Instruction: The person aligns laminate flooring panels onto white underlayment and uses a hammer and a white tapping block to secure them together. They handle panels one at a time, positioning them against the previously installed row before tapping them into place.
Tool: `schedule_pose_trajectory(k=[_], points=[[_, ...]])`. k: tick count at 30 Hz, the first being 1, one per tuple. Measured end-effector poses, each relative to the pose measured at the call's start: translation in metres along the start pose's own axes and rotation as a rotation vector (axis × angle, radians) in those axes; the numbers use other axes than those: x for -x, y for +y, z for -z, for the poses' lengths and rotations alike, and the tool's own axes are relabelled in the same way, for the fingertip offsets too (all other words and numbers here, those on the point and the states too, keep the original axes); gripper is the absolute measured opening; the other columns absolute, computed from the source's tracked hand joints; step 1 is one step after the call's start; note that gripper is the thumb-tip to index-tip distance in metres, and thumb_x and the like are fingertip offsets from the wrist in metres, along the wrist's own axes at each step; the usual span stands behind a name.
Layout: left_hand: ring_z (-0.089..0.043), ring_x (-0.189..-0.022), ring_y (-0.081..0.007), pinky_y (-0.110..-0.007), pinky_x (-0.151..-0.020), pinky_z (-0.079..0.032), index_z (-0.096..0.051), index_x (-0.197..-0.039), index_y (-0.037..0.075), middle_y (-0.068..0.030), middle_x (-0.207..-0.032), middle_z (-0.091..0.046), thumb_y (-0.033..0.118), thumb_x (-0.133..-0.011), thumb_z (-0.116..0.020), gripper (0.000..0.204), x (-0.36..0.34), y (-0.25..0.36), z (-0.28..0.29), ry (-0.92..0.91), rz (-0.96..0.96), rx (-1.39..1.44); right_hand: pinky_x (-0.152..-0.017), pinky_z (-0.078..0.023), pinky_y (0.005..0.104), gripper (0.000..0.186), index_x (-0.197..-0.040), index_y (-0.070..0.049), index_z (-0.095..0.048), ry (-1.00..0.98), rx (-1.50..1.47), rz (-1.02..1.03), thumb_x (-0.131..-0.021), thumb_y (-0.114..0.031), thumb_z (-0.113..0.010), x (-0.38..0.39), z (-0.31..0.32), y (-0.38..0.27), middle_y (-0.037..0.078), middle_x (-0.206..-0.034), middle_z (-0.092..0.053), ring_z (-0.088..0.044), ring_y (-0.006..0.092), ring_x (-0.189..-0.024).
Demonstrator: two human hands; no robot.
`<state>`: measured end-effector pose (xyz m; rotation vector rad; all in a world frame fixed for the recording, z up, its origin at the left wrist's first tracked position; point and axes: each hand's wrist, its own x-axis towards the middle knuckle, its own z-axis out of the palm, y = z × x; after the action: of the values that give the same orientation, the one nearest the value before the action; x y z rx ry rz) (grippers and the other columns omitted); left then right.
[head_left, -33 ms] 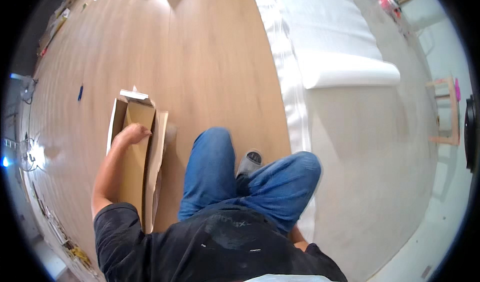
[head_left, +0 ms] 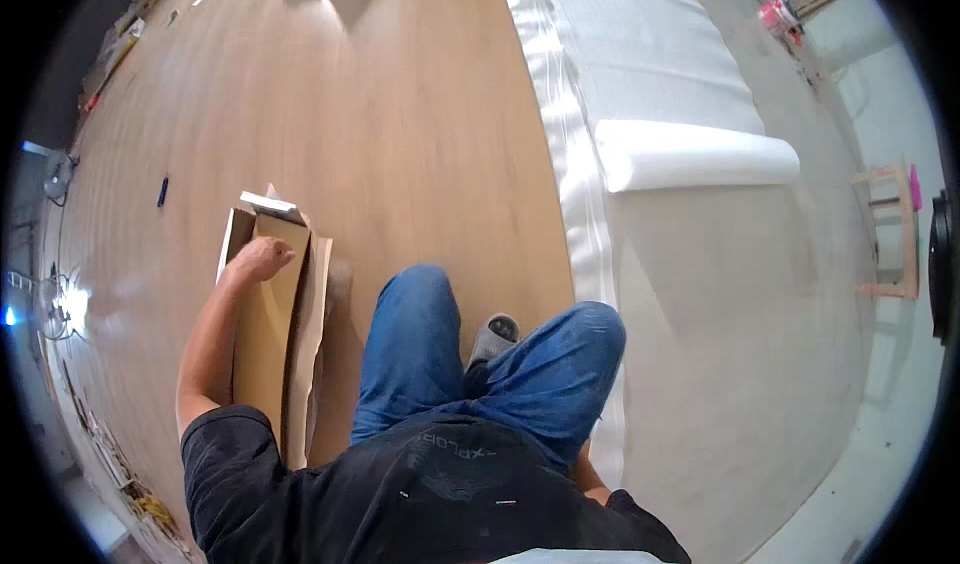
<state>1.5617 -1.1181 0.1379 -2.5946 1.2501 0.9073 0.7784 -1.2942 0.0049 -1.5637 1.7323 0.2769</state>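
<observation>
While the left hand (head_left: 262,261) is over the open carton (head_left: 312,329), fingers (head_left: 281,252) curl — on what, I can't tell.

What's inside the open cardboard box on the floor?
Inside the box lies a long, flat tan piece, with the left hand over its far part. Anything beneath that piece is covered.

A long, open cardboard box (head_left: 309,314) lay on the wooden floor (head_left: 430,114), well in from its right edge, a flat tan panel (head_left: 264,349) lying lengthwise inside.
</observation>
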Motion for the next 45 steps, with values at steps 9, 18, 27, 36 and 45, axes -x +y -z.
schedule_pose_trajectory(k=[9,18,27,36,45], points=[[-0.064,-0.078,-0.0145,-0.033,-0.071,-0.054,-0.073,-0.110,0.000,-0.0101,-0.087,-0.071,0.024,-0.103,-0.060,0.029,-0.119,0.013,0.100,0.384,0.022,0.733,-0.091,-0.051,0.0538,0.044,-0.121,-0.005,-0.062,0.091,0.116,0.336,-0.092,-0.037,-0.067,-0.210,0.088,-0.221,0.028,-0.110,-0.070,-0.064,0.0484,-0.108],[-0.072,-0.093,-0.0201,-0.035,-0.084,-0.057,-0.067,-0.125,-0.002,-0.0141,-0.110,-0.075,0.025,-0.101,-0.065,0.036,-0.195,-0.069,-0.043,-0.264,0.230,1.010,-0.088,-0.052,0.0539,0.040,-0.117,-0.005,-0.060,0.137,0.356,0.451,-0.088,-0.030,-0.070,-0.351,0.167,-0.512,0.026,-0.106,-0.070,-0.065,0.0483,-0.102],[-0.070,-0.108,-0.0300,-0.040,-0.092,-0.054,-0.067,-0.127,0.001,-0.0203,-0.121,-0.072,0.024,-0.103,-0.060,0.034,-0.399,-0.189,0.376,0.357,0.164,0.481,-0.091,-0.051,0.0438,0.044,-0.120,-0.003,-0.061,-0.052,-0.347,0.289,-0.098,-0.041,-0.062,-0.454,0.062,-0.542,0.019,-0.111,-0.070,-0.068,0.0347,-0.102],[-0.067,-0.097,-0.0313,-0.041,-0.086,-0.054,-0.068,-0.122,0.008,-0.0150,-0.107,-0.072,0.019,-0.102,-0.058,0.026,-0.574,-0.117,0.551,0.492,-0.083,0.416,-0.092,-0.051,0.0488,0.047,-0.124,0.001,-0.059,0.021,-0.047,0.253,-0.088,-0.027,-0.072,-0.464,-0.004,-0.664,0.025,-0.113,-0.069,-0.067,0.0431,-0.109],[-0.073,-0.102,-0.0306,-0.042,-0.087,-0.057,-0.070,-0.126,0.005,-0.0163,-0.117,-0.074,0.036,-0.092,-0.070,0.046,-0.621,-0.272,0.295,-0.428,0.153,0.679,-0.091,-0.051,0.0493,0.035,-0.122,0.002,-0.061,-0.118,0.053,0.174,-0.094,-0.019,-0.065,-0.536,0.039,-0.865,0.028,-0.117,-0.069,-0.066,0.0458,-0.110]])
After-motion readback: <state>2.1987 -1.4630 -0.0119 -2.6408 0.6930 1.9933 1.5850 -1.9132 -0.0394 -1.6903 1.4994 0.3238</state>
